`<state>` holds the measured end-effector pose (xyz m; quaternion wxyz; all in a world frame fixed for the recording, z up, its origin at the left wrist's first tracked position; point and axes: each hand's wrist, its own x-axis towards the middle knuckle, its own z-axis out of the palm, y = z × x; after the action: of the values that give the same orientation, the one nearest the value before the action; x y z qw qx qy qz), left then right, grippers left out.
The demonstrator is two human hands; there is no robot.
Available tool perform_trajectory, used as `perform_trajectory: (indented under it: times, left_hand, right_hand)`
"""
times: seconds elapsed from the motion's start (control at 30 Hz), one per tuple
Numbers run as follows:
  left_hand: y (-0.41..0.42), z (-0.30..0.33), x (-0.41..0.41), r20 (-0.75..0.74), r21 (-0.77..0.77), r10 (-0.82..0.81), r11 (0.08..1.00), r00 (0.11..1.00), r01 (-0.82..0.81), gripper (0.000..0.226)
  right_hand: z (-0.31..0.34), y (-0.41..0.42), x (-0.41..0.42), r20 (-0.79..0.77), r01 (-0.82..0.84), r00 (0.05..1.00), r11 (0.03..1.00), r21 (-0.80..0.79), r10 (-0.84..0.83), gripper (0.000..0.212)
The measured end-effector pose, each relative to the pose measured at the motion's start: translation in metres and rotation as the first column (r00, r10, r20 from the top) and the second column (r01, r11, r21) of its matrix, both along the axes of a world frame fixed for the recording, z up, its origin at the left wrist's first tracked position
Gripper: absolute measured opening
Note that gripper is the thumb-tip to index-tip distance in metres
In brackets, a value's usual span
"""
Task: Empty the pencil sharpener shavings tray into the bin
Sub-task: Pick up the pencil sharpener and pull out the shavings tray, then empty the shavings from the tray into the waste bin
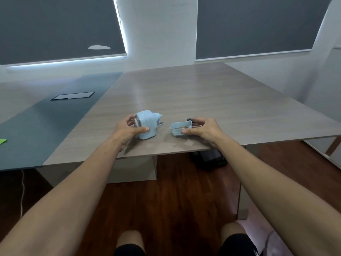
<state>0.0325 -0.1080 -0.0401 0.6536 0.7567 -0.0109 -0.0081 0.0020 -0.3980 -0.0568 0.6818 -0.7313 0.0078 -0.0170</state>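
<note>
A pale blue pencil sharpener (147, 123) stands on the wooden table (212, 100) near its front edge. My left hand (127, 131) grips it from the left side, thumb across its front. To its right, the pale blue shavings tray (180, 128) is out of the sharpener, with brown shavings inside. My right hand (203, 130) holds the tray by its right end, just above the table. The sharpener's crank handle with its dark knob (190, 120) shows behind the tray. No bin is visible.
A dark grey panel (46, 126) with a cable hatch (72, 95) covers the table's left part. A green scrap (2, 141) lies at the far left. A black bag (209, 159) sits on the wooden floor under the table. My knees are at the bottom.
</note>
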Motion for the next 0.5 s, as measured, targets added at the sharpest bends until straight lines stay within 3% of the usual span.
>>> perform_trajectory:
  times: [0.1,0.23,0.3,0.43,0.5]
  left_hand:
    - [-0.009,0.012,-0.009,0.035,0.113,0.041,0.993,0.999,-0.045,0.101]
    - [-0.034,0.038,-0.025,0.156,0.247,0.143,0.952,0.977,-0.179,0.090]
    - [-0.051,0.053,-0.035,0.235,0.320,0.203,0.907,0.951,-0.273,0.084]
    - [-0.090,0.070,-0.055,0.360,0.403,0.122,0.874,0.925,-0.272,0.072]
    - [-0.113,0.072,-0.065,0.372,0.401,0.050,0.892,0.927,-0.209,0.071]
  right_hand:
    - [0.002,-0.010,-0.009,-0.010,0.023,1.000,1.000,0.006,-0.023,0.093]
    - [0.009,-0.025,-0.026,0.022,0.057,0.998,0.998,0.011,-0.057,0.109]
    - [0.015,-0.036,-0.038,0.035,0.070,0.997,0.998,0.005,-0.070,0.097]
    - [0.027,-0.063,-0.067,0.064,0.129,0.990,0.992,-0.003,-0.128,0.097]
    - [0.030,-0.080,-0.085,0.060,0.163,0.985,0.987,-0.002,-0.163,0.085]
